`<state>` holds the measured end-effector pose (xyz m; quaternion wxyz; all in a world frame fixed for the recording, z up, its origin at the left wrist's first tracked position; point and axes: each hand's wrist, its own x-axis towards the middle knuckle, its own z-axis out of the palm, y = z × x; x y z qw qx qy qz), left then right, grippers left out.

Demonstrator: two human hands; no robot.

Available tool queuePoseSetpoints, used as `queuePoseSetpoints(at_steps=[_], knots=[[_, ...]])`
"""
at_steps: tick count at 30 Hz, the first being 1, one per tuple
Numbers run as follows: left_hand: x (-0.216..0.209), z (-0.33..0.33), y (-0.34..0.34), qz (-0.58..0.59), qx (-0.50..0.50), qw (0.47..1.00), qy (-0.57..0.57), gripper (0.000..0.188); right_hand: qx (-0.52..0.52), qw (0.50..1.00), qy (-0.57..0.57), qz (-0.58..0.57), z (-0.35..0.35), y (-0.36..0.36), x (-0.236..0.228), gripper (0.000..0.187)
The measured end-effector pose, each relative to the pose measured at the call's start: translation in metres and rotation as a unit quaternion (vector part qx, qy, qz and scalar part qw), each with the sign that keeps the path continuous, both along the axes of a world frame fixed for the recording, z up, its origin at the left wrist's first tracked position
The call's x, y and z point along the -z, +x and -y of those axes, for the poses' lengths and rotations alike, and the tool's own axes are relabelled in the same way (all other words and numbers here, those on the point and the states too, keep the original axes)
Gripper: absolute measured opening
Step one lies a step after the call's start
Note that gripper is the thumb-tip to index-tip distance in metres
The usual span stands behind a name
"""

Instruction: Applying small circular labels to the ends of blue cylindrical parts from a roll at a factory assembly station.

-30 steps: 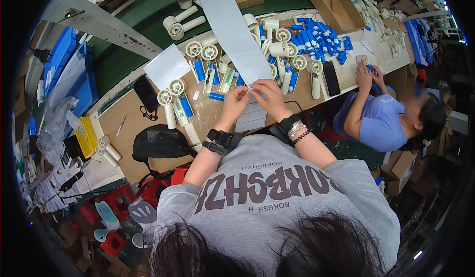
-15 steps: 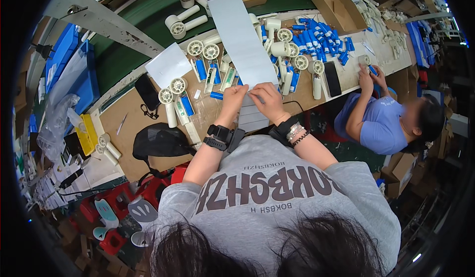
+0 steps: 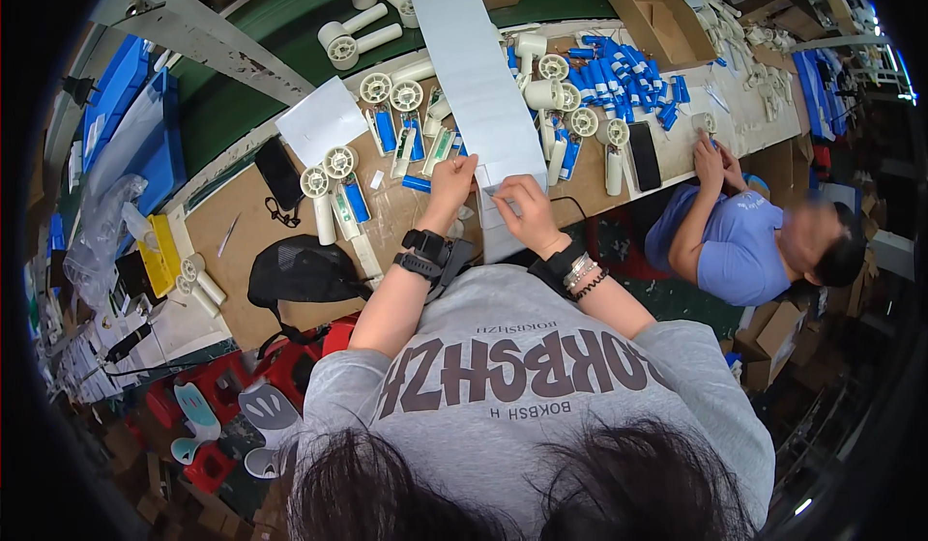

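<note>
A long white paper strip [image 3: 474, 67] runs down the brown worktable [image 3: 242, 241] toward me. My left hand [image 3: 450, 181] grips the strip's left edge with its fingertips, a black watch on that wrist. My right hand [image 3: 523, 214] pinches at the strip's near end, just right of the left hand, with bracelets on the wrist. Small white hand-held fans [image 3: 338, 169] and blue flat parts [image 3: 386, 131] lie on both sides of the strip. What sits between my right fingertips is too small to tell.
A white sheet [image 3: 324, 120], a black phone [image 3: 280, 174] and a black mesh bag [image 3: 304, 275] lie to the left. A pile of blue parts [image 3: 628, 72] and an open cardboard box [image 3: 657, 4] lie far right. A co-worker in a blue shirt [image 3: 735, 241] works at the right. A green belt [image 3: 280, 38] runs behind the table.
My right hand has slid a little toward me along the strip. My left hand has stayed at the strip's edge.
</note>
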<state>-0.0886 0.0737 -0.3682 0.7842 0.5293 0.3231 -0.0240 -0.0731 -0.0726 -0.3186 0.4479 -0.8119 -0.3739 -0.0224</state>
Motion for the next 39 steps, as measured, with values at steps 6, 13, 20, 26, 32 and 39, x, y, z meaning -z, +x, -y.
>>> queuePoseSetpoints(at_steps=[6, 13, 20, 26, 32, 39], knots=[[0.025, -0.008, 0.001, -0.063, 0.017, 0.998, -0.010, 0.022, 0.068, 0.996, 0.037, -0.040, 0.014, 0.007, -0.002, 0.011], [0.037, -0.047, -0.053, 0.025, 0.092, 0.838, 0.538, 0.021, 0.128, 0.975, 0.083, -0.159, 0.026, 0.013, 0.005, 0.007], [0.038, -0.065, -0.056, 0.033, 0.259, 0.653, 0.711, 0.024, 0.094, 0.978, 0.050, -0.178, 0.016, 0.008, 0.005, 0.013], [0.027, -0.074, -0.055, 0.033, 0.304, 0.663, 0.683, 0.021, 0.077, 0.977, 0.060, -0.189, 0.014, 0.010, -0.001, 0.015], [-0.037, -0.072, -0.057, 0.048, 0.126, 0.987, 0.089, 0.017, 0.074, 0.959, 0.120, -0.245, 0.010, 0.010, -0.017, 0.021], [-0.106, -0.064, -0.036, 0.163, 0.049, 0.978, -0.120, 0.024, -0.044, 0.917, 0.186, -0.350, -0.023, 0.006, -0.077, 0.050]])
